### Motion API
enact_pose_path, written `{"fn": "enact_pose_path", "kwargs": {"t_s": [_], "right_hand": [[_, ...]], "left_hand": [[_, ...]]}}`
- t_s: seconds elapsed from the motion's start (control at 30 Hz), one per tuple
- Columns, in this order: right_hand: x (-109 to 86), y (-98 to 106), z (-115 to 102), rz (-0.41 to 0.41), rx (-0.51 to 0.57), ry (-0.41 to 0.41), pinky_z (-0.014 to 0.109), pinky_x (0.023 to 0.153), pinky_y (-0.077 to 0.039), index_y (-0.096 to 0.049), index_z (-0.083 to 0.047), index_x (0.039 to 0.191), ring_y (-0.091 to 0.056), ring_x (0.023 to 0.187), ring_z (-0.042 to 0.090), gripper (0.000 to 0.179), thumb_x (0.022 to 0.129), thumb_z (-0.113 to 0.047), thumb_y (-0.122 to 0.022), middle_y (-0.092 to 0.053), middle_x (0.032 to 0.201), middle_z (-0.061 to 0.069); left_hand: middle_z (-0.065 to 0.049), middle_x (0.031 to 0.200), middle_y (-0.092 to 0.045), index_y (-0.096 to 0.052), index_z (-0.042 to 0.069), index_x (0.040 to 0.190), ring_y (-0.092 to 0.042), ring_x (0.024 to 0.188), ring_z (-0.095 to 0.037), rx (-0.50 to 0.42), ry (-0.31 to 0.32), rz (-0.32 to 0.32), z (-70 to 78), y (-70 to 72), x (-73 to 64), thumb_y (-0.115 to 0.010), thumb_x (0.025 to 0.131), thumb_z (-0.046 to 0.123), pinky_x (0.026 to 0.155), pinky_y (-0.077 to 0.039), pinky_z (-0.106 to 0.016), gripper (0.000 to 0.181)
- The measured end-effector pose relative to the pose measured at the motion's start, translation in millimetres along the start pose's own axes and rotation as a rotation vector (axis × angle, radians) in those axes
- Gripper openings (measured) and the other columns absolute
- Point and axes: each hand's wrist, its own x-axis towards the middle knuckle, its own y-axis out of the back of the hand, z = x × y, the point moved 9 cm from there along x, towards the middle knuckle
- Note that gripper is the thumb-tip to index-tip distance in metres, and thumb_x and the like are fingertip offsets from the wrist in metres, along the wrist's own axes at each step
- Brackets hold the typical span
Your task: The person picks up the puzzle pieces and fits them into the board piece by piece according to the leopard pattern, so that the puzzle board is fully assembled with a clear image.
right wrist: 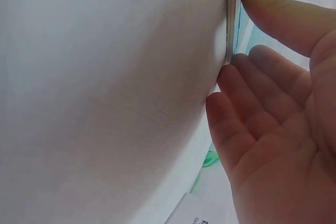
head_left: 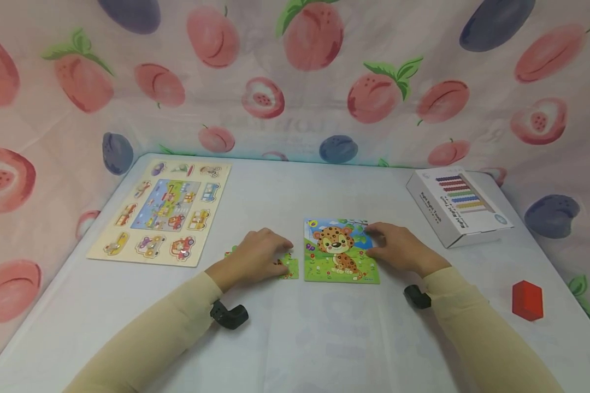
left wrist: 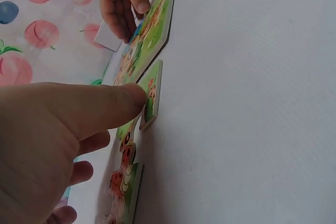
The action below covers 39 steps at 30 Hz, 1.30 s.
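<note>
A square leopard picture puzzle lies in the middle of the table. My right hand is at its right edge, thumb tip on the picture and fingers fairly straight beside the edge, as the right wrist view shows. Left of the puzzle, my left hand is over loose green puzzle pieces, partly hiding them. In the left wrist view, its thumb rests at one green piece close to the leopard puzzle, the other fingers loosely bent and apart from the thumb. More spotted pieces lie below that thumb.
A wooden vehicle peg board lies at the back left. At the back right stands a white box with coloured rows printed on it. A red block sits at the right. Fruit-print cloth hangs behind the table.
</note>
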Motion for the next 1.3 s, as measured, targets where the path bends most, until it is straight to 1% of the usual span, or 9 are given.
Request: {"fn": "enact_pose_path", "kwargs": {"t_s": [0.2, 0.4, 0.67, 1.07, 1.3], "right_hand": [[-0.5, -0.2, 0.1, -0.005, 0.011, 0.007, 0.058, 0.112, -0.028, -0.049, -0.001, 0.144, -0.035, 0.140, 0.044, 0.060, 0.092, -0.021, -0.072, -0.044, 0.150, 0.022], [-1.0, 0.6, 1.6, -0.020, 0.024, -0.001, 0.059, 0.112, -0.026, -0.049, -0.003, 0.145, -0.032, 0.142, 0.043, 0.058, 0.093, -0.019, -0.070, -0.043, 0.151, 0.021], [-0.1, -0.5, 4.2, -0.037, 0.015, -0.007, 0.059, 0.112, -0.027, -0.049, -0.004, 0.145, -0.034, 0.141, 0.043, 0.057, 0.093, -0.018, -0.070, -0.044, 0.151, 0.019], [-0.4, 2.3, 5.3, -0.043, 0.034, 0.004, 0.059, 0.111, -0.029, -0.049, -0.005, 0.145, -0.035, 0.140, 0.043, 0.058, 0.092, -0.015, -0.071, -0.043, 0.151, 0.019], [0.5, 1.2, 7.0, -0.053, 0.039, -0.019, 0.060, 0.112, -0.027, -0.049, -0.006, 0.146, -0.032, 0.142, 0.044, 0.059, 0.092, -0.017, -0.071, -0.041, 0.153, 0.019]], "left_hand": [[0.002, 0.117, -0.068, -0.072, 0.014, 0.121, -0.055, 0.115, -0.020, -0.035, 0.008, 0.000, -0.4, -0.5, -4.7, -0.082, 0.082, 0.035, 0.100, -0.039, -0.044, 0.046], [0.003, 0.115, -0.069, -0.071, 0.014, 0.122, -0.055, 0.111, -0.018, -0.039, 0.001, -0.001, 1.3, 0.1, -8.1, -0.083, 0.081, 0.035, 0.100, -0.039, -0.044, 0.047], [0.002, 0.117, -0.068, -0.071, 0.013, 0.122, -0.054, 0.114, -0.019, -0.048, -0.004, -0.006, 2.5, 0.9, -10.7, -0.082, 0.083, 0.035, 0.099, -0.039, -0.043, 0.046], [-0.001, 0.122, -0.066, -0.069, 0.011, 0.125, -0.054, 0.115, -0.019, -0.090, 0.004, -0.029, 1.8, -1.7, -8.7, -0.082, 0.083, 0.031, 0.101, -0.039, -0.044, 0.048], [0.000, 0.121, -0.066, -0.068, 0.011, 0.125, -0.053, 0.112, -0.018, -0.093, -0.006, -0.042, 0.5, -3.5, -5.3, -0.082, 0.083, 0.030, 0.100, -0.040, -0.041, 0.049]]}}
